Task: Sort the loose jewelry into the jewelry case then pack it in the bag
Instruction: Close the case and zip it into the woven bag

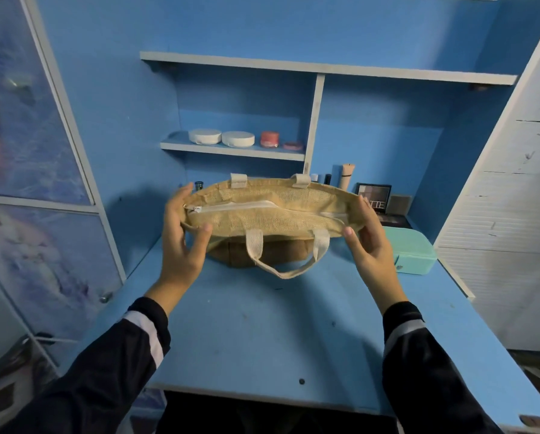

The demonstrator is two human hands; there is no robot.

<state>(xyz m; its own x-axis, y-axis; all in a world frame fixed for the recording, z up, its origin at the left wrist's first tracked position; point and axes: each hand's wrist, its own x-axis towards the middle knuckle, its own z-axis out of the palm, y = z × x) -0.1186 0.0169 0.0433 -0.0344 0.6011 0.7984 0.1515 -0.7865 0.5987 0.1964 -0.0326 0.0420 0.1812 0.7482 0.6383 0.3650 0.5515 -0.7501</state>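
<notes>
Left hand (181,245), right hand (370,249) round one bag (272,214); one jewelry case (416,253) beside.

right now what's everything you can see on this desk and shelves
jute bag: one, tan with white handles, mid desk
jewelry case: one, teal, closed, desk, right of the bag
round boxes: two, white, small shelf
jar: one, red, same shelf, right of the boxes
palette: one, black, open, back right
tube: one, beige, upright at the back
desk: one, blue
left hand: one, grips the bag's left end
right hand: one, grips the bag's right end
</notes>
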